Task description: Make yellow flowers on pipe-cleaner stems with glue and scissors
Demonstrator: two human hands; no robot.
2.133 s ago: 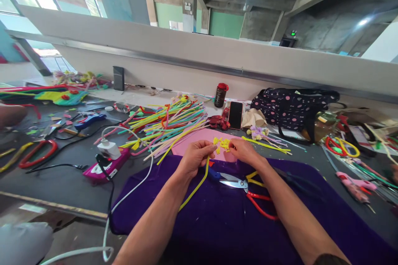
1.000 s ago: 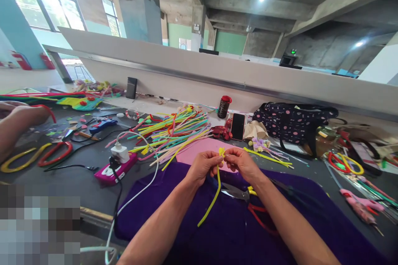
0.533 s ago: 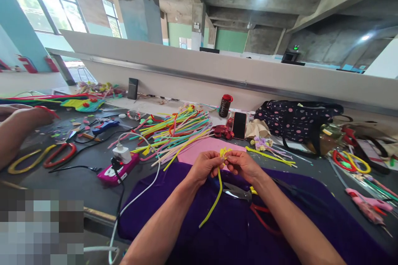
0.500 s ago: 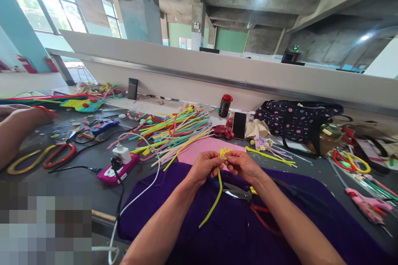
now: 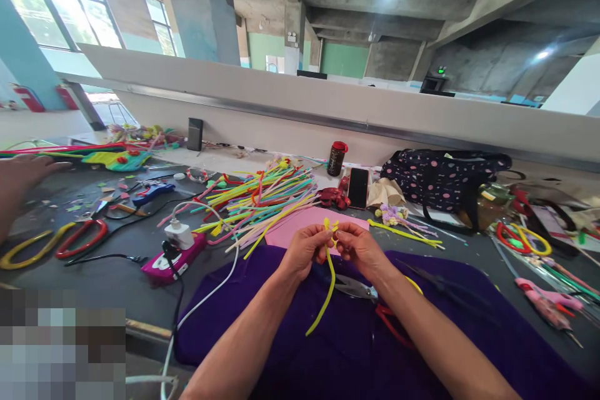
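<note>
Between my two hands is a yellow pipe cleaner (image 5: 330,284), its upper end bent into small loops and its long tail hanging down. My left hand (image 5: 307,250) pinches it from the left. From the right, my right hand (image 5: 359,249) pinches the looped part, fingertips close to the left ones. Just below the hands, scissors (image 5: 355,287) with red and yellow handles lie on a dark purple cloth (image 5: 225,306), partly hidden by my right forearm. A pink sheet (image 5: 284,228) lies behind my hands.
Many coloured pipe cleaners (image 5: 262,197) are piled left of centre. A magenta power strip (image 5: 173,259) with cables sits at left, near large scissors (image 5: 82,240). A phone (image 5: 359,187), a bottle (image 5: 336,159), a patterned bag (image 5: 445,178) and a pink glue gun (image 5: 546,300) stand around. Another person's hand (image 5: 35,169) reaches in.
My fingers have shifted slightly on the yellow pipe cleaner, and its loops stand apart more. The other person's hand at left has drawn back leftward. The view has turned slightly.
</note>
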